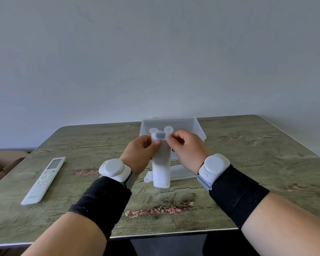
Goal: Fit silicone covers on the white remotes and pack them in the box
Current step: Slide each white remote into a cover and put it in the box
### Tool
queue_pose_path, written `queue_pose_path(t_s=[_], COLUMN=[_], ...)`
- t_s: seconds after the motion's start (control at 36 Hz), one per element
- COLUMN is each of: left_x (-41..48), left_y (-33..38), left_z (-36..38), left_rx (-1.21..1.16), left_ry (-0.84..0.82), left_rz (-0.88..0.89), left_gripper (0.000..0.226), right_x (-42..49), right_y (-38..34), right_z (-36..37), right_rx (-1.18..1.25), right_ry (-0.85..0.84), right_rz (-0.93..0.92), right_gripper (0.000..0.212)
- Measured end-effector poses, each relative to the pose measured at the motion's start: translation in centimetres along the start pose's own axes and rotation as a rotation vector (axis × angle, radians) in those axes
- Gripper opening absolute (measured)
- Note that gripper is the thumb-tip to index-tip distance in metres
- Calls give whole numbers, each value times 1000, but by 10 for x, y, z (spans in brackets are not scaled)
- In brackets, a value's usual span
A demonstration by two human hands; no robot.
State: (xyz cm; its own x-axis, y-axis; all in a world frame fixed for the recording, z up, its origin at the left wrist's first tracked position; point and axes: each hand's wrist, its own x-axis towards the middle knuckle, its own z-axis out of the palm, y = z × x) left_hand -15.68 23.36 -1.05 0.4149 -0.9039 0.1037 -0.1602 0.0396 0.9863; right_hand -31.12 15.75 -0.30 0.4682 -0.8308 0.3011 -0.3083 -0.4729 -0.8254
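The left hand (139,154) and right hand (187,150) each pinch the top of the cover (161,163) on 1 remote (160,135). Likely light, soft-skinned and grippy; hold its long sides.

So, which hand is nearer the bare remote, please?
Left. The left hand is right of the bare remote; the right hand lies farther right. Both pinch the covered remote.
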Motion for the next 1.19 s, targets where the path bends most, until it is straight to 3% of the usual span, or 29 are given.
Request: queue_pose_path(t_s=[0.08, 0.28, 0.5, 0.67, 0.81, 0.94, 1.19], left_x=[1, 6, 31, 56, 78, 103, 137], left_y=[5, 8, 36, 45, 49, 41, -4], left_z=[1, 0, -2, 0, -5, -20, -40], left_rx=[-25, -172, -597, -686, -608, -490, -206], left_ry=[13, 29, 79, 101, 120, 100, 305], left_rz=[3, -44, -55, -43, -50, -79, -141], left_gripper=[31, 22, 28, 37, 30, 29, 18], right_x=[2, 0, 4, 22, 46, 79, 134], right_y=[-4, -2, 12, 15, 15, 18, 36], right_z=[-2, -5, 2, 7, 4, -4, -10], right_rx=[9, 174, 357, 606, 528, 395, -142], right_ry=[29, -6, -272, -298, -266, -238, -274], right_rz=[-32, 40, 202, 216, 193, 176, 143], right_gripper=[14, 23, 69, 61, 59, 39, 48])
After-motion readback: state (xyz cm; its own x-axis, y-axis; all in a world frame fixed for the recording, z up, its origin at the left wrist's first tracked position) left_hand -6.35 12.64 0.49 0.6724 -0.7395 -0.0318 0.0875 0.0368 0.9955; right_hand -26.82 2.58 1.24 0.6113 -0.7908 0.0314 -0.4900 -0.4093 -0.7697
